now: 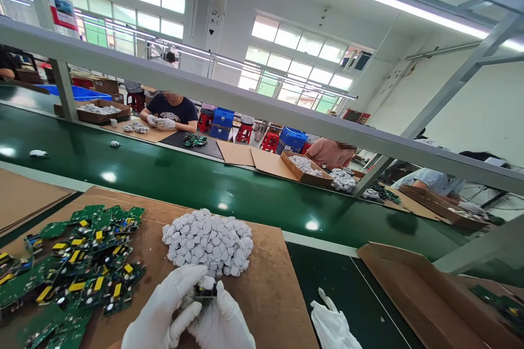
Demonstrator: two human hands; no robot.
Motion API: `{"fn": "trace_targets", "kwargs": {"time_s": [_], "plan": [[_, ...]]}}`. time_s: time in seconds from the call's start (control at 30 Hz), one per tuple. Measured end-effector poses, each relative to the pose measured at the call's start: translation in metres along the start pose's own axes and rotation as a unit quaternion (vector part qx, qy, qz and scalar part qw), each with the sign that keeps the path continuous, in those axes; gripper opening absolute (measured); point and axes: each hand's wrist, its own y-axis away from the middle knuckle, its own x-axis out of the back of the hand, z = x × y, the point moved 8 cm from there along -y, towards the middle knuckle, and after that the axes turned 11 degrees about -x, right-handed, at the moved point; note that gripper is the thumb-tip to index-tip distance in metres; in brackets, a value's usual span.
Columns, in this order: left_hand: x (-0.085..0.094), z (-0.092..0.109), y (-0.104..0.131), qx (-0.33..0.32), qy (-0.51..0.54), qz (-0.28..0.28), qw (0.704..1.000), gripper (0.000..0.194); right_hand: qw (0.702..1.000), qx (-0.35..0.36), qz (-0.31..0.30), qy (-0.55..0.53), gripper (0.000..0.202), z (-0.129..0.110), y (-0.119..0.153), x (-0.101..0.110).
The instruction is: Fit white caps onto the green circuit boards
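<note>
My left hand, in a white glove, grips a small dark circuit board with a white cap on top. From the other side my right hand, also gloved, holds the same board, its thumb at the board's right edge. Just beyond the hands lies a heap of small white caps on a sheet of brown cardboard. To the left spreads a pile of green circuit boards with yellow and black parts. The board's underside is hidden by the fingers.
A green conveyor belt runs across beyond the cardboard, carrying small white pieces at left. A white glove lies on the dark surface at right, near an open cardboard tray. Several people sit across the belt. A metal rail crosses above it.
</note>
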Motion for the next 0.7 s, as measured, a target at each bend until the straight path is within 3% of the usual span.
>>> {"fn": "trace_targets", "kwargs": {"time_s": [0.1,0.17,0.3,0.43,0.5,0.63,0.7], "plan": [[-0.002,0.003,-0.002,-0.001,0.072,-0.044,0.996,0.046,1.000,0.002,-0.013,-0.009,0.044,-0.003,0.001,-0.013],[-0.007,-0.002,0.002,0.045,0.146,-0.054,0.987,0.050,1.000,0.003,-0.020,-0.018,0.045,-0.006,0.003,-0.021],[-0.017,-0.015,0.017,0.155,0.252,-0.006,0.955,0.060,0.999,0.011,-0.023,-0.032,0.052,-0.015,0.008,-0.034],[-0.017,-0.019,0.016,0.156,0.229,0.026,0.960,0.053,0.998,0.006,-0.010,-0.062,0.062,-0.018,0.010,-0.036],[-0.015,-0.022,0.013,0.152,0.209,0.027,0.966,0.049,0.998,-0.015,0.009,-0.068,0.058,-0.013,0.008,-0.032],[-0.021,-0.024,0.013,0.186,0.243,0.010,0.952,0.045,0.997,-0.009,0.045,-0.065,0.030,-0.008,0.005,-0.021],[-0.026,-0.023,0.016,0.215,0.259,0.011,0.942,0.038,0.998,-0.014,0.042,-0.050,0.031,-0.002,0.003,-0.020]]}}
